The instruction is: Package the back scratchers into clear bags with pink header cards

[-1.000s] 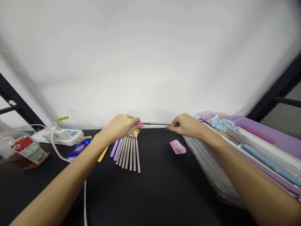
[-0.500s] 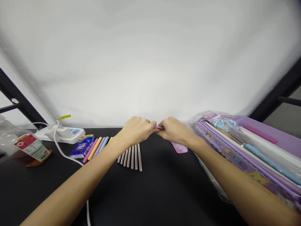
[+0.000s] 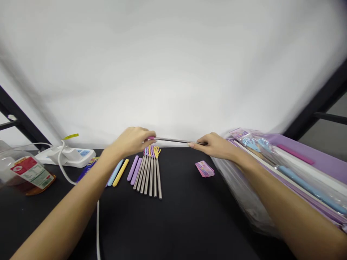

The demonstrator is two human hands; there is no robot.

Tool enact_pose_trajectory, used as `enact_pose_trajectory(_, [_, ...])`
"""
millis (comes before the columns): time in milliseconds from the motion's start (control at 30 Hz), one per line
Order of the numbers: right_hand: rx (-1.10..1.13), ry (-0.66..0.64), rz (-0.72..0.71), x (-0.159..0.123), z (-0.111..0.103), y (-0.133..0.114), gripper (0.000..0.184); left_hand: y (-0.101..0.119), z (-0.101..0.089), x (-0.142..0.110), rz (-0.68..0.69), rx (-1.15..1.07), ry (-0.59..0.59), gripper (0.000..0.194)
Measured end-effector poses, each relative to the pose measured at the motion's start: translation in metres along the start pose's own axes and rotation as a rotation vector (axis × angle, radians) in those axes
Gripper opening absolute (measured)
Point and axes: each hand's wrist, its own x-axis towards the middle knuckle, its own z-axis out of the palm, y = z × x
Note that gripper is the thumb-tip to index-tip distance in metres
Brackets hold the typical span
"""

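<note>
A thin metal rod of a telescopic back scratcher (image 3: pixel 176 140) stretches between my hands, above the far edge of the black table. My left hand (image 3: pixel 137 140) is closed around its pink end. The fingers of my right hand (image 3: pixel 213 144) pinch the opposite end, which is partly hidden. Below and between them, several metal back scratchers (image 3: pixel 148 175) lie fanned side by side, with purple, pink, blue and yellow hand-shaped heads pointing away. Left of these rest two purple handle sleeves (image 3: pixel 135 170), a yellow sleeve (image 3: pixel 120 172) and a blue one (image 3: pixel 116 173).
Pink cards (image 3: pixel 205 169) lie right of centre. A purple box (image 3: pixel 320 151) holds bagged back scratchers at the right, beside clear plastic bags (image 3: pixel 244 191). On the left are a power strip (image 3: pixel 84 157), a white cable (image 3: pixel 98 231), a blue packet (image 3: pixel 86 169) and a labelled bottle (image 3: pixel 32 173).
My hands have drawn apart, left hand leftward and right hand rightward. A long stretch of metal rod now shows between them, where only a short pink and metal piece showed before.
</note>
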Motion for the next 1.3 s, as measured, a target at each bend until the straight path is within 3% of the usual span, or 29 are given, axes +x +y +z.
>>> enact_pose_trajectory(167, [-0.015,0.009,-0.02,0.004,0.002,-0.004,0.06,0.016,0.0,0.006,0.09,-0.033,0.038,0.031])
enact_pose_trajectory(300, [0.005,0.05,0.026,0.001,-0.002,0.004,0.06,-0.001,-0.009,0.003,-0.041,0.013,0.117,0.032])
enact_pose_trajectory(367, [0.029,0.067,0.019,0.002,-0.001,0.0,0.059,0.003,-0.01,0.003,-0.064,0.107,0.182,0.031])
enact_pose_trajectory(533, [0.046,0.081,-0.035,0.007,0.004,-0.013,0.059,0.027,-0.003,0.009,0.112,0.157,0.199,0.034])
enact_pose_trajectory(633, [0.028,0.112,-0.007,0.006,0.0,-0.009,0.06,0.017,-0.003,0.006,0.045,0.1,0.206,0.04])
enact_pose_trajectory(733, [-0.01,0.127,0.012,0.004,-0.003,-0.003,0.061,0.006,-0.004,0.002,-0.022,0.082,0.223,0.035])
enact_pose_trajectory(1033, [-0.047,0.139,0.045,-0.002,-0.01,0.0,0.062,-0.018,0.004,-0.007,-0.18,0.206,0.246,0.029])
enact_pose_trajectory(1100, [-0.033,0.153,0.026,0.0,-0.006,-0.005,0.061,-0.012,0.004,-0.006,-0.152,0.236,0.264,0.029])
enact_pose_trajectory(1200, [0.011,0.165,-0.019,0.005,0.002,-0.015,0.061,0.016,0.005,0.002,0.014,0.247,0.284,0.025])
enact_pose_trajectory(1300, [0.047,0.15,-0.04,0.006,0.004,-0.017,0.062,0.036,0.009,0.012,0.092,0.269,0.265,0.024])
